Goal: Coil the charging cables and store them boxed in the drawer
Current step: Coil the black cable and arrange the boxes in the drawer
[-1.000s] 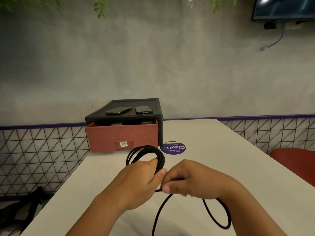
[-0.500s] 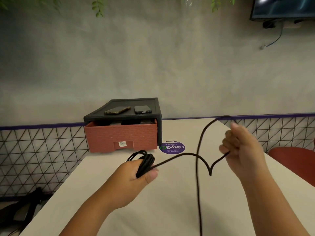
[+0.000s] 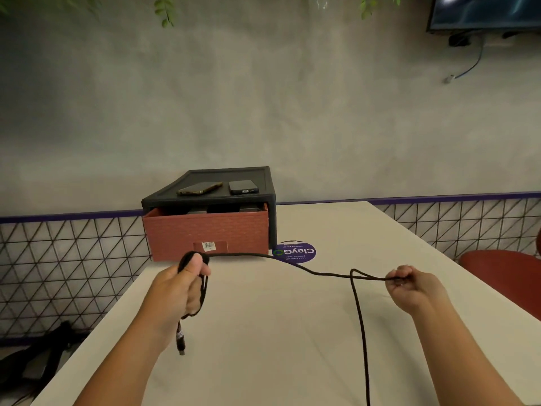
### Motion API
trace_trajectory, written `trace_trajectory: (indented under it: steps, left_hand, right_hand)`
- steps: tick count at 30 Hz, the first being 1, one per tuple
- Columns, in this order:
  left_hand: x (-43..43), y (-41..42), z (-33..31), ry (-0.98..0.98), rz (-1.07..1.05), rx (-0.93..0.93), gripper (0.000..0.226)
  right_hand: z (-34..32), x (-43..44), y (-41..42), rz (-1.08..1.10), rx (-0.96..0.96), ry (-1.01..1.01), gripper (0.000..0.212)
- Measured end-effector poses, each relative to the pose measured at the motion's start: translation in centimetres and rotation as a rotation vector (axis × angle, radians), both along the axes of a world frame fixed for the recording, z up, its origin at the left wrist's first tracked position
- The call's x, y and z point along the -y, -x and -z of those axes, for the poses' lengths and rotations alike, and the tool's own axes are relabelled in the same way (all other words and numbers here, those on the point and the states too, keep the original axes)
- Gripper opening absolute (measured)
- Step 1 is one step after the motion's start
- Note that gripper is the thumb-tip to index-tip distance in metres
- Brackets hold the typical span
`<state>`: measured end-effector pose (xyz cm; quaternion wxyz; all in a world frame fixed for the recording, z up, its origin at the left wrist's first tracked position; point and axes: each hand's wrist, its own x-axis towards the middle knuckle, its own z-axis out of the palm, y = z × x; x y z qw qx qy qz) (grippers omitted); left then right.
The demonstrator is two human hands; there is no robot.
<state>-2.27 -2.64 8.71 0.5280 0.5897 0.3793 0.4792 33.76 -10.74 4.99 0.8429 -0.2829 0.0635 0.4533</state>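
Since half a second ago the right hand (image 3: 409,288) has dropped and swung out to the right, drawing the black charging cable (image 3: 248,253) into a nearly level line between the two hands. The cable is thin, matte and braided-looking. Its coiled part sits edge-on in the left hand (image 3: 187,285), whose fingers and thumb are curled round the loops, and a short tail with the plug (image 3: 181,341) hangs below that fist. The right hand's fingers are curled and pinch a small bend of the cable. From there the free length crosses itself and falls to the near edge of view (its end is out of frame).

All this is held above the white table (image 3: 292,347). On its far side stands a black cabinet (image 3: 270,206) with its red-brown drawer (image 3: 205,232) pulled partly out and two phones (image 3: 200,188) on top, and a purple round sticker (image 3: 294,252) lies just right of it.
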Motion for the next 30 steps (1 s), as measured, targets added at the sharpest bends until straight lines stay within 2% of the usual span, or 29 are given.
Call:
trace_trajectory:
  steps: [3, 5, 7, 9, 11, 14, 18, 21, 23, 25, 28, 30]
  left_hand:
    - [-1.1, 0.4, -0.1, 0.024, -0.094, -0.019, 0.032]
    - [-1.6, 0.3, 0.0, 0.032, -0.13, -0.035, 0.031]
    - [-1.8, 0.0, 0.3, 0.029, -0.15, -0.06, 0.031]
    - [-1.8, -0.4, 0.6, 0.022, -0.153, -0.07, 0.031]
    - [-1.7, -0.8, 0.8, 0.012, -0.145, -0.092, 0.032]
    - [-1.4, -1.5, 0.8, 0.0, -0.12, -0.122, 0.034]
    - [-0.6, -2.7, 0.2, -0.029, -0.081, -0.122, 0.035]
    - [-0.2, -2.9, -0.7, -0.06, -0.062, -0.074, 0.034]
    - [-0.2, -2.5, -1.3, -0.086, -0.062, -0.037, 0.033]
    - [-0.3, -1.8, -1.8, -0.076, -0.057, 0.057, 0.033]
    - [-0.8, -0.3, -2.5, 0.006, 0.015, 0.307, 0.035]
    - [-1.1, 0.6, -3.1, 0.061, 0.079, 0.471, 0.038]
  right_hand:
    - [0.3, -1.0, -0.4, 0.021, 0.014, 0.014, 0.032]
    - [0.2, -1.5, -0.4, 0.011, 0.113, 0.048, 0.028]
    - [0.1, -1.7, 0.2, -0.038, 0.38, 0.224, 0.019]
    - [0.5, -1.5, 1.1, -0.155, 0.767, 0.486, 0.008]
    - [0.9, -1.1, 2.5, -0.303, 1.056, 0.629, 0.012]
    - [0.1, -0.4, 5.5, -0.526, 1.269, 0.634, 0.018]
    - [-1.3, 0.1, 9.3, -0.721, 1.412, 0.46, 0.031]
    - [-1.7, -0.4, 11.0, -0.787, 1.588, 0.528, 0.049]
    - [-2.4, -0.8, 11.0, -0.722, 1.707, 0.602, 0.052]
    - [-3.5, -0.7, 10.1, -0.581, 1.809, 0.63, 0.045]
    - [-5.1, -0.7, 7.3, -0.158, 1.911, 0.738, 0.018]
    - [-5.3, -1.1, 4.9, 0.132, 1.891, 0.879, 0.015]
